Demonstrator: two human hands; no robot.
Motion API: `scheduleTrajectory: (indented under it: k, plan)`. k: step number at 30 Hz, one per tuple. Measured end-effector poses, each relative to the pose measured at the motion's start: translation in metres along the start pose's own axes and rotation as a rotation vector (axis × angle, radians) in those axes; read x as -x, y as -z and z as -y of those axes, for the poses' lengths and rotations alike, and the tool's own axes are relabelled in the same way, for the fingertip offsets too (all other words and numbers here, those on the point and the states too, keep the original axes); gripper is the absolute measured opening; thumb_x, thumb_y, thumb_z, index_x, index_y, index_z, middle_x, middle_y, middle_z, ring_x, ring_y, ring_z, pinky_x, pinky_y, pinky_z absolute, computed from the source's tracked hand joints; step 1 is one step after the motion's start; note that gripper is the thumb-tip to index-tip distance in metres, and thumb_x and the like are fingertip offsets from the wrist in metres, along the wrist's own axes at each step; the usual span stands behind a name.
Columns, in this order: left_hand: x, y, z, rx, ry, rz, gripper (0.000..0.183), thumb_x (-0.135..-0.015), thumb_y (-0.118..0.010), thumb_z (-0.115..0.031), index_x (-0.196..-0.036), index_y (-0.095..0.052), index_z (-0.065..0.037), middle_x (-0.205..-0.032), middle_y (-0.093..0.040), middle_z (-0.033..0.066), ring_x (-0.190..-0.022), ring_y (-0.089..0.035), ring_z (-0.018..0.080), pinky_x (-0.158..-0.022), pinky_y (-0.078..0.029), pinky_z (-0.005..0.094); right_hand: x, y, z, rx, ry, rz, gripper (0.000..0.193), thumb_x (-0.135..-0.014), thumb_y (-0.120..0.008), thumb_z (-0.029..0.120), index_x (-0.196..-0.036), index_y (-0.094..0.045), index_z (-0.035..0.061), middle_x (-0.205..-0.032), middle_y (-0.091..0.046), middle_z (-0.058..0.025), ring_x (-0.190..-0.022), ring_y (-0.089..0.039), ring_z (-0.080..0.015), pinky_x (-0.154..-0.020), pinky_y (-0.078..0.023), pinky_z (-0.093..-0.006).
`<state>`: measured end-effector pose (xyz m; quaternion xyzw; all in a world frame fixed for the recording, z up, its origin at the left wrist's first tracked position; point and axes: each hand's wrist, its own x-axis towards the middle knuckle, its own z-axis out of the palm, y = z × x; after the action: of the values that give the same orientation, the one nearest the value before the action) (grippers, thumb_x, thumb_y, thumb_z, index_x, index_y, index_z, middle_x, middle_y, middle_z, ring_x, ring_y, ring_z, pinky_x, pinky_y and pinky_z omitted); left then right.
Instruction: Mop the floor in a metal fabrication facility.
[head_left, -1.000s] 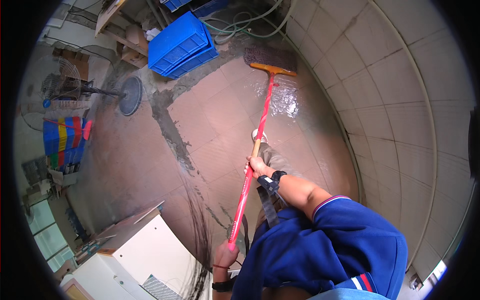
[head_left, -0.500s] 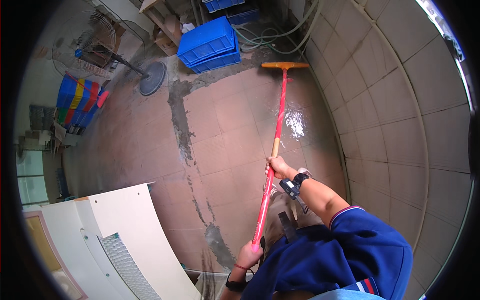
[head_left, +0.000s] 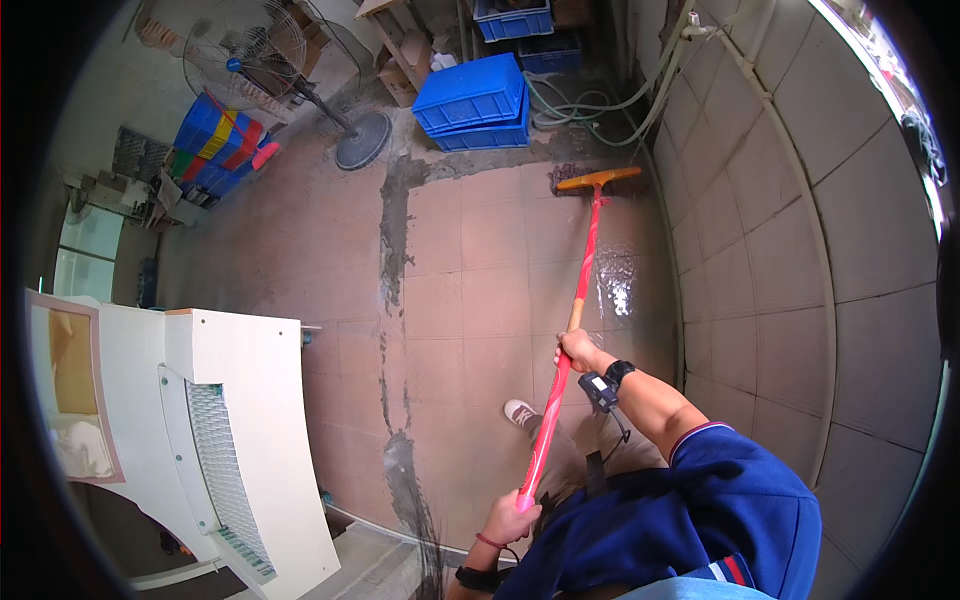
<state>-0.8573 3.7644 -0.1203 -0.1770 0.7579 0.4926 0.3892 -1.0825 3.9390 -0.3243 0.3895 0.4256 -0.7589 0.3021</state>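
Observation:
A long floor brush (head_left: 588, 250) with a red pole slants from my lower body up to its orange head, which lies on the wet tiled floor (head_left: 490, 235) near the right wall. Dark bristles show at the head's left end. Around the pole's lower end, at its pink cap, my left hand (head_left: 508, 520) is closed. My right hand (head_left: 577, 350) grips the pole higher up, just below its wooden-coloured section. A patch of water shines on the tiles to the right of the pole.
Blue crates (head_left: 470, 100) are stacked beyond the brush head, beside a coiled hose (head_left: 580, 112). A standing fan (head_left: 363, 140) and colourful bins (head_left: 215, 145) are at the far left. A white cabinet-like unit (head_left: 265, 400) stands at left; a tiled wall (head_left: 740, 300) runs along the right.
The brush head has come nearer to me and a little right, away from the hose, and its bristles now show. Both hands keep hold of the pole. The view has shifted, and one shoe shows.

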Motion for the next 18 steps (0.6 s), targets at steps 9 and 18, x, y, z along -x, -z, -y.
scheduleTrajectory:
  k: [9, 18]
  plan:
    - [-0.003, -0.043, 0.001, -0.195, -0.223, -0.045, 0.015, -0.069, -0.054, -0.013, -0.068, -0.045, -0.002, -0.046, -0.047, 0.0052, -0.034, -0.046, 0.0138, -0.034, -0.038, 0.0256, 0.011, 0.027, 0.008, -0.029, -0.035, 0.117, 0.01, -0.08, -0.042, 0.008, -0.077, -0.036, 0.0006, -0.053, -0.042, -0.0062, -0.042, -0.043, -0.0181, -0.041, -0.045, -0.0327]
    - [-0.003, -0.047, -0.035, -0.151, 0.123, 0.141, 0.021, -0.066, -0.053, -0.017, -0.07, -0.044, 0.001, -0.052, -0.049, 0.0082, -0.039, -0.05, 0.0165, -0.039, -0.042, 0.0282, -0.01, 0.059, -0.02, 0.038, -0.098, 0.094, 0.011, -0.082, -0.039, 0.011, -0.081, -0.038, 0.0, -0.053, -0.043, -0.0076, -0.044, -0.048, -0.0208, -0.041, -0.044, -0.0336]
